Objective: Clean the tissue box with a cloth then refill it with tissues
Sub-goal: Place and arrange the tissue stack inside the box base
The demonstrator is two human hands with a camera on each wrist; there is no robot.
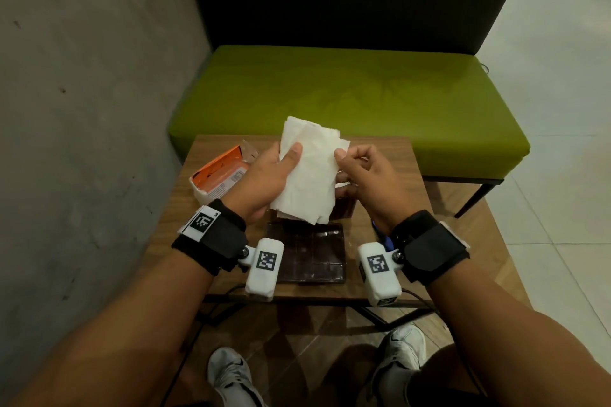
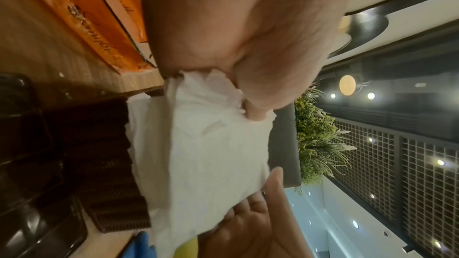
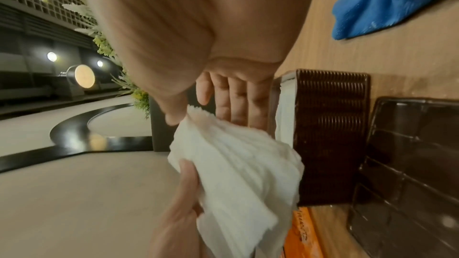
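A stack of white tissues (image 1: 309, 172) is held up over the table between both hands. My left hand (image 1: 285, 164) grips its left side, with the thumb lying on top. At the right edge my right hand (image 1: 344, 155) pinches the tissues (image 3: 236, 174) with its thumb (image 3: 174, 119); the other fingers (image 3: 236, 101) lie behind. The dark brown woven tissue box (image 1: 344, 208) stands on the table right below, mostly hidden by the stack. In the right wrist view the box (image 3: 330, 134) shows white paper inside. Its flat dark lid (image 1: 307, 254) lies nearer me.
An orange tissue pack (image 1: 221, 175), torn open, lies at the left of the small wooden table (image 1: 396, 155). A blue cloth (image 3: 397, 1) lies on the table under my right wrist. Beyond the table is a green bench (image 1: 347, 92), and a grey wall (image 1: 82, 109) stands on the left.
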